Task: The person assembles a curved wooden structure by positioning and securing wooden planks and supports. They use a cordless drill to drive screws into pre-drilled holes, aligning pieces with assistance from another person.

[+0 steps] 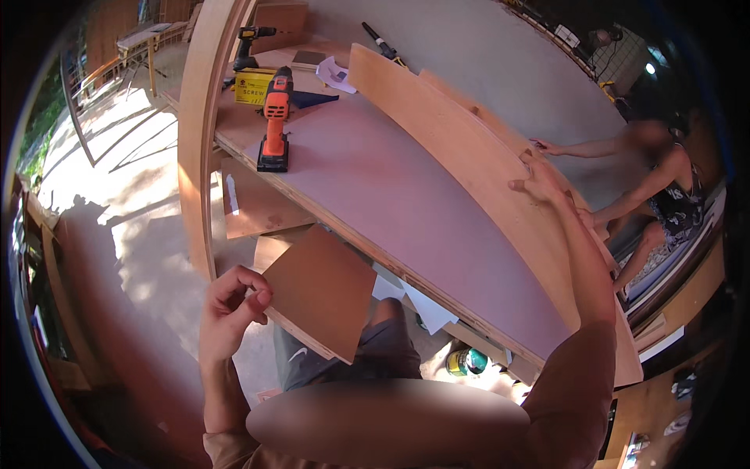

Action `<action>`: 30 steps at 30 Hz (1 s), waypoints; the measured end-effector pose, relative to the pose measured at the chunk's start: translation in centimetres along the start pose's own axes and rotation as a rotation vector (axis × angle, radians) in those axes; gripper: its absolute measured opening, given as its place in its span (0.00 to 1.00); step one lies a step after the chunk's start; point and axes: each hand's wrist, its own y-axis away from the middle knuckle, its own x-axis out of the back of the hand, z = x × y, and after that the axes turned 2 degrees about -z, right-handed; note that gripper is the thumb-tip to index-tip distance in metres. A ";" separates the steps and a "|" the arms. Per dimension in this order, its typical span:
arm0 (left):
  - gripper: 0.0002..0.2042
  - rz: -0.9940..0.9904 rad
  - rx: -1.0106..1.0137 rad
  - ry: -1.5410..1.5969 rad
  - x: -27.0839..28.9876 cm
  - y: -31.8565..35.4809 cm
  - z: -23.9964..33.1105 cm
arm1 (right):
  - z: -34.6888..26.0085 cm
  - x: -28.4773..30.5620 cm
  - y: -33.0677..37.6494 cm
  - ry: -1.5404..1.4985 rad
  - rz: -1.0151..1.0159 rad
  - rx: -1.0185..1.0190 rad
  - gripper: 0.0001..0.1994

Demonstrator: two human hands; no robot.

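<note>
My left hand [234, 311] is closed at the corner of a square brown plywood piece [320, 293], pinching it over my lap in front of the table edge. My right arm reaches forward across the table. There my right hand [541, 181] grips the upper edge of a long plywood strip [461, 160], its thumb on the near face and its fingers at the edge. The strip stretches from the table's far side toward my right elbow. Another person's hands [590, 219] are close to the strip's far side, partly hidden behind my forearm.
An orange drill [275, 117] stands on the grey tabletop [375, 187] beside a yellow box [251, 87] and a black drill [248, 47]. A tall curved wooden frame [201, 148] rises at the left. Under the table is a green can [467, 361]. The co-worker [664, 180] sits opposite.
</note>
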 end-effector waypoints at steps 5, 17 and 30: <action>0.06 0.021 -0.020 -0.027 0.0 -0.4 -0.3 | 1.9 -5.1 0.1 -0.062 -0.042 -0.052 0.43; 0.08 0.100 -0.130 0.036 -1.9 -1.0 -2.8 | 1.0 -8.6 2.8 -0.147 -0.065 -0.171 0.38; 0.08 0.127 -0.122 0.038 -1.7 -0.8 -3.0 | 3.6 -7.9 8.0 -0.014 0.038 -0.260 0.30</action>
